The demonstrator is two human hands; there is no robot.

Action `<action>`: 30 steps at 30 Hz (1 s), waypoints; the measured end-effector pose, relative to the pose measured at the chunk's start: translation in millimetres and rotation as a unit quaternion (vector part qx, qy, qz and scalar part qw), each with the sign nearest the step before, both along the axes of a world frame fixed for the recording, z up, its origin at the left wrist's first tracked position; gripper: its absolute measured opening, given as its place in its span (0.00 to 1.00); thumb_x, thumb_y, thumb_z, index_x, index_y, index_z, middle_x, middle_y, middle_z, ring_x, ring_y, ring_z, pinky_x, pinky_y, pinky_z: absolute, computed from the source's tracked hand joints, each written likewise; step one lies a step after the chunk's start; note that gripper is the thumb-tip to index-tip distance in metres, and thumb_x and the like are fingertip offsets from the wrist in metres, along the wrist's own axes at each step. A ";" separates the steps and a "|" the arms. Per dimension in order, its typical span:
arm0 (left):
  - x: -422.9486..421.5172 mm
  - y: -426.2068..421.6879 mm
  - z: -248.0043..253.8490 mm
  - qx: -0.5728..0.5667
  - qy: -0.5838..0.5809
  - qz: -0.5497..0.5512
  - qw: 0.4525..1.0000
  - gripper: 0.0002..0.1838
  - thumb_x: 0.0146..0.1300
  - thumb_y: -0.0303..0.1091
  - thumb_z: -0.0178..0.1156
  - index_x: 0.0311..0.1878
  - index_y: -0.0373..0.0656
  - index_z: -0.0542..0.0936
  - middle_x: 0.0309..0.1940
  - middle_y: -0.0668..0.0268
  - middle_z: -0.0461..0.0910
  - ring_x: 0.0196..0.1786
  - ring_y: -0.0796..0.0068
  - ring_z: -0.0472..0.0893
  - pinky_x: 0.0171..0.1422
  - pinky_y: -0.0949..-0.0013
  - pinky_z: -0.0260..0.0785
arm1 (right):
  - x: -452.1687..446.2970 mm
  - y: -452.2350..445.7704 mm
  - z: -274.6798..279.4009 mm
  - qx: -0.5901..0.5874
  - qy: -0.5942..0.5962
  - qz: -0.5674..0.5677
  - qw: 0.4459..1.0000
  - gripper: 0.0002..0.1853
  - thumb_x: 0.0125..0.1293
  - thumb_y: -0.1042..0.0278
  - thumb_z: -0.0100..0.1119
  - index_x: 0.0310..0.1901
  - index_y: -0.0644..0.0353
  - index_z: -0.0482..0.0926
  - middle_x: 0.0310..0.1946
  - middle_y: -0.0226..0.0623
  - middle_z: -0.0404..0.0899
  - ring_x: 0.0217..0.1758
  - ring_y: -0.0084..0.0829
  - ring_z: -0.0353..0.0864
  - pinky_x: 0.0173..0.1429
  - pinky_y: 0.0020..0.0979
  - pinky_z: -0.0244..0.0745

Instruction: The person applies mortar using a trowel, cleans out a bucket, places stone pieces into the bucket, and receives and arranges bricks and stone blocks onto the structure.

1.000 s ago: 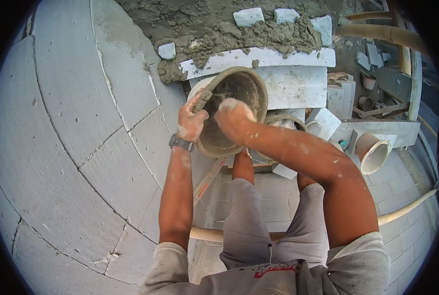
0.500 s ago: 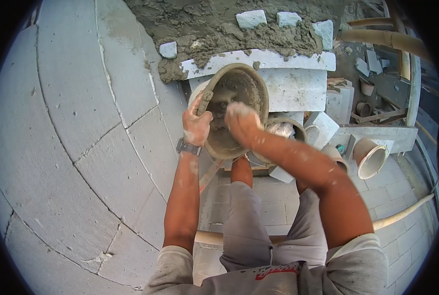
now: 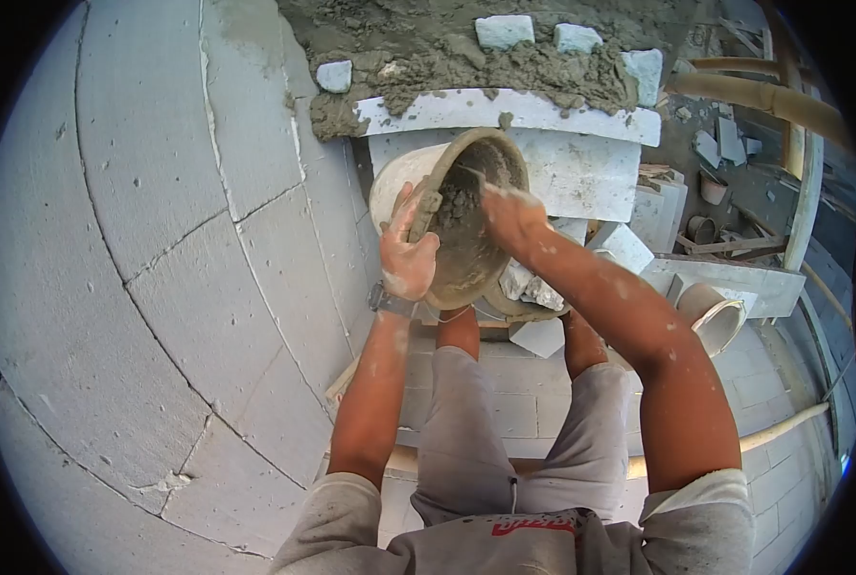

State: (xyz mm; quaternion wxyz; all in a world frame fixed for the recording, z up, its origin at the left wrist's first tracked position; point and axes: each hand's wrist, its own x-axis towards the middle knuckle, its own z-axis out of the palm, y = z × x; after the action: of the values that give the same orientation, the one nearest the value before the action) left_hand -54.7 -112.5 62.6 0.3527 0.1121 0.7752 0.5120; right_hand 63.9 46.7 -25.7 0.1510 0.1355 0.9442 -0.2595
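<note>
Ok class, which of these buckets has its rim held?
The tilted bucket with lumpy grey mortar inside: the left grip clasps its rim. No grip is on the others, such as the pale-handled bucket to the right.

"How does the bucket (image 3: 399, 187) look?"

"Like matt plastic, its inside smeared with rough grey paste (image 3: 462, 199)."

"And the block wall (image 3: 150, 192)?"

"Dull, fine-grained, lightly pitted. The mortar (image 3: 418, 48) is coarse, lumpy and damp-looking; the pale chunks (image 3: 505, 32) look rough and chalky."

"The shorts (image 3: 462, 422)?"

"Soft, matt grey cloth."

"And the thick pole (image 3: 763, 99)?"

"Apparently bamboo, fairly smooth, with a faint sheen."
</note>
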 end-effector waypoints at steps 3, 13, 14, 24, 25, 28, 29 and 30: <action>1.6 -18.0 6.3 -0.027 0.016 0.008 0.999 0.35 0.51 0.19 0.53 0.68 0.37 0.77 0.77 0.55 0.67 0.81 0.62 0.62 0.82 0.63 0.52 | 14.7 -6.5 16.5 -0.158 -0.150 -0.099 0.971 0.12 0.61 0.66 0.64 0.42 0.64 0.84 0.40 0.49 0.88 0.46 0.43 0.90 0.40 0.41 0.85; -0.4 -39.0 5.1 0.008 0.018 -0.023 1.000 0.36 0.49 0.15 0.54 0.67 0.37 0.79 0.76 0.55 0.67 0.80 0.64 0.63 0.83 0.61 0.50 | 44.7 -19.1 -15.9 -0.508 -0.299 -0.153 0.793 0.15 0.54 0.70 0.62 0.44 0.66 0.79 0.27 0.44 0.82 0.25 0.39 0.81 0.29 0.40 0.75; 1.4 -41.3 5.1 0.007 0.015 -0.022 1.000 0.36 0.49 0.15 0.54 0.67 0.36 0.79 0.76 0.54 0.67 0.80 0.63 0.63 0.82 0.62 0.51 | 45.4 -18.2 -14.3 -0.527 -0.321 -0.123 0.777 0.16 0.55 0.71 0.63 0.46 0.63 0.78 0.27 0.39 0.80 0.21 0.35 0.78 0.26 0.38 0.74; -1.6 -57.6 -1.8 0.062 -0.119 0.227 0.965 0.26 0.55 0.16 0.57 0.61 0.32 0.78 0.49 0.66 0.83 0.48 0.75 0.81 0.56 0.71 0.74 | 21.9 -76.3 26.0 -0.687 -0.309 -0.216 0.621 0.10 0.61 0.72 0.66 0.38 0.57 0.73 0.22 0.29 0.72 0.19 0.23 0.72 0.18 0.31 0.70; -2.9 -64.8 -3.2 0.036 -0.109 0.211 0.971 0.28 0.55 0.16 0.56 0.63 0.31 0.77 0.52 0.64 0.83 0.51 0.75 0.81 0.59 0.70 0.73 | 16.0 -82.5 28.0 -0.698 -0.294 -0.223 0.614 0.10 0.62 0.72 0.66 0.37 0.57 0.72 0.22 0.29 0.72 0.19 0.23 0.72 0.18 0.31 0.70; -0.8 -85.1 -9.6 -0.030 -0.110 0.182 0.977 0.32 0.55 0.16 0.54 0.67 0.28 0.74 0.60 0.61 0.81 0.59 0.72 0.80 0.67 0.69 0.70 | 18.7 -104.1 20.6 -0.705 -0.260 -0.241 0.614 0.10 0.62 0.72 0.66 0.37 0.58 0.72 0.23 0.29 0.72 0.18 0.23 0.72 0.18 0.30 0.70; -3.0 -90.6 -9.6 -0.045 -0.116 0.187 0.975 0.32 0.55 0.16 0.54 0.68 0.27 0.73 0.61 0.60 0.80 0.61 0.72 0.79 0.68 0.69 0.69 | 18.2 -108.9 22.1 -0.705 -0.254 -0.245 0.615 0.10 0.62 0.72 0.66 0.38 0.58 0.72 0.23 0.29 0.72 0.17 0.23 0.71 0.18 0.30 0.70; -7.4 -91.2 -9.8 -0.056 -0.121 0.188 0.973 0.33 0.54 0.16 0.54 0.68 0.27 0.73 0.63 0.59 0.79 0.63 0.71 0.78 0.70 0.69 0.68 | 20.1 -111.9 22.0 -0.701 -0.253 -0.249 0.619 0.10 0.62 0.72 0.66 0.39 0.58 0.72 0.22 0.30 0.72 0.17 0.23 0.72 0.19 0.30 0.70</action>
State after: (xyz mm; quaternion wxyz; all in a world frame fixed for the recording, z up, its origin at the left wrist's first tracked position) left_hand -62.0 -203.7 52.8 0.3472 -0.1187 0.7612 0.5348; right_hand 83.9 -65.1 -3.7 0.3624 0.2790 0.3305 -0.8256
